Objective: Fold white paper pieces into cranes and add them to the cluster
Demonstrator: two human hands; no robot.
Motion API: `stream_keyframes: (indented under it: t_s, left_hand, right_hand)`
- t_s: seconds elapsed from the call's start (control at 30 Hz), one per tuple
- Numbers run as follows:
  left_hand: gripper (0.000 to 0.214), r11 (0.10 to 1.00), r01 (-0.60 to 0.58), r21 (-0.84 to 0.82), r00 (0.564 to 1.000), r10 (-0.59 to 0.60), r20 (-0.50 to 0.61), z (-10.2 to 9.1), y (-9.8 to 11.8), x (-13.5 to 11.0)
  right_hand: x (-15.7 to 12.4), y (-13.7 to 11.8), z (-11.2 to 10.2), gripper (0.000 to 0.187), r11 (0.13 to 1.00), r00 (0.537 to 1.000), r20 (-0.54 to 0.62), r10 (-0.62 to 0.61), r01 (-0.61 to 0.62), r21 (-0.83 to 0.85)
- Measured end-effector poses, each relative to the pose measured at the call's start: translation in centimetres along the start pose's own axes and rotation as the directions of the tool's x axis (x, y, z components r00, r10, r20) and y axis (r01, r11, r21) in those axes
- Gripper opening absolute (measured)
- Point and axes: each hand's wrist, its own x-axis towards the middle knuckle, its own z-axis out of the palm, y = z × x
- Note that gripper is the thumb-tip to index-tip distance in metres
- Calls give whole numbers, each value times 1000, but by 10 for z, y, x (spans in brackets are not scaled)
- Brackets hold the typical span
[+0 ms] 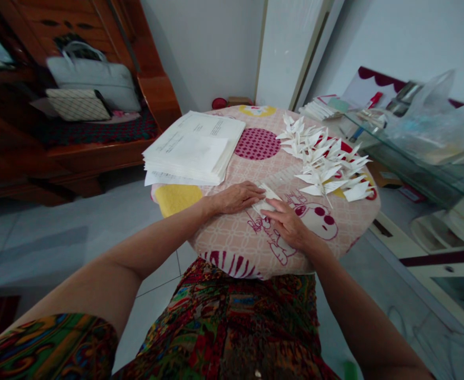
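A small folded piece of white paper (pixel 270 196) lies on the patterned cloth of the round table (pixel 224 227). My left hand (pixel 238 198) rests palm down, its closed fingers holding the paper's left side. From the right, my right hand (pixel 290 226) grips the paper's lower right edge between its fingers and thumb. Both hands partly cover the paper, so its exact folds are hidden. Just beyond it lies a clear ruler-like strip (pixel 284 177). Folded white paper pieces with pointed tips (pixel 319 153) form a pile at the table's right side.
A thick stack of printed paper sheets (pixel 192 145) sits at the table's back left. To the right, a glass-topped stand (pixel 406 153) holds a plastic bag (pixel 433 116) and a metal container (pixel 405 97). On the left, a wooden bench (pixel 161 89) bears a pale handbag (pixel 93 79).
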Motion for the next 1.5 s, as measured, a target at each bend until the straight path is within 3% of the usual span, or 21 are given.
stream_keyframes:
  t_s: [0.37, 0.53, 0.63, 1.0, 1.27, 1.4, 1.5]
  left_hand:
    - [35, 999, 25, 46, 997, -22, -71, 7, 3, 1]
    - [43, 985, 168, 43, 971, -157, -178, 13, 13, 9]
    - [37, 970, 243, 11, 946, -235, -221, 16, 14, 17]
    - [23, 915, 392, -98, 893, -404, -200, 11, -8, 44]
    - [9, 892, 428, -148, 877, -449, -170, 7, -21, 61]
    - [23, 928, 371, 9, 892, -354, -281, 11, -13, 50]
    - [32, 986, 151, 73, 970, -134, -201, 19, 0, 26]
  right_hand:
    - [-10, -1, -1, 39, 1000, 1000, 3, -3, 3, -1]
    - [-10, -1, -1, 39, 1000, 1000, 5, -3, 3, -14]
    - [-10, 0, 1, 38, 1000, 1000, -9, -23, 23, -13]
    - [-11, -2, 0, 39, 1000, 1000, -15, -16, 16, 8]
    - [-11, -4, -2, 41, 1000, 1000, -16, -5, 5, 4]
    - [-11, -4, -3, 40, 1000, 999, -8, -31, 31, -3]
    - [-11, -4, -1, 39, 999, 999, -25, -42, 42, -11]
